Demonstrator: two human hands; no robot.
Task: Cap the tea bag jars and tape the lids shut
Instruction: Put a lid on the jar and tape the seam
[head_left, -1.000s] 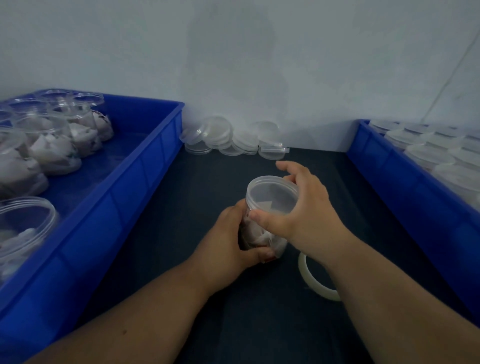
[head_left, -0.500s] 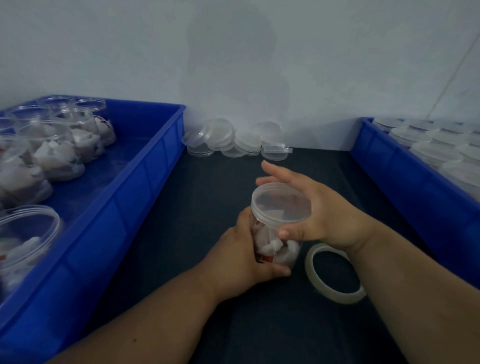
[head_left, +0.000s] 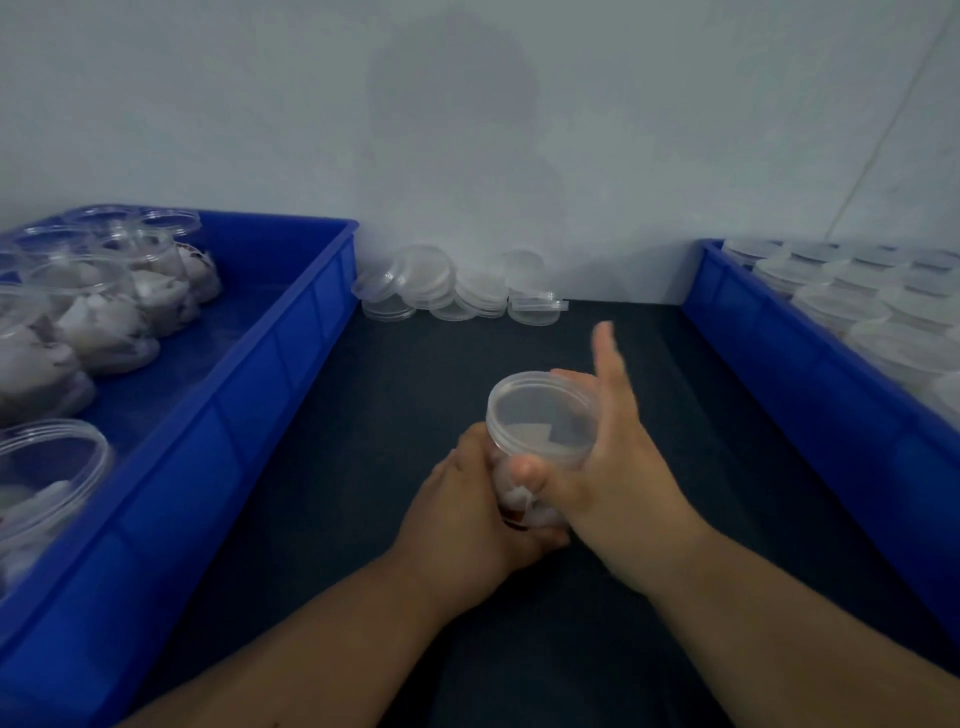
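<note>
The jar (head_left: 524, 499) of tea bags stands in the lower middle of the frame on the dark mat (head_left: 363, 467), with its clear lid (head_left: 543, 410) seated on top. The left hand (head_left: 467, 514) holds the jar's lower body as it did half a second ago, fingers wrapped round the near-left side and clamped on the plastic.

The right hand (head_left: 618, 467) has changed its hold. Earlier it lay over the far right of the lid, with the thumb at the near right rim. Now its palm cups the lid's right side, the thumb has swung round to the near edge just under the rim, and one fingertip hooks the far rim. Another finger sticks up toward the top of the frame, straight and blurred, clear of the lid. So thumb and finger pinch the lid between them.

The tape ring that lay on the mat right of the jar a moment ago no longer shows; the right wrist now covers that spot.

At upper middle, against the wall, lies a heap of loose lids (head_left: 457, 291). The left blue bin (head_left: 291, 364) holds open jars (head_left: 104, 322) of tea bags. The right blue bin (head_left: 779, 374) at the right edge holds capped jars (head_left: 841, 306).
</note>
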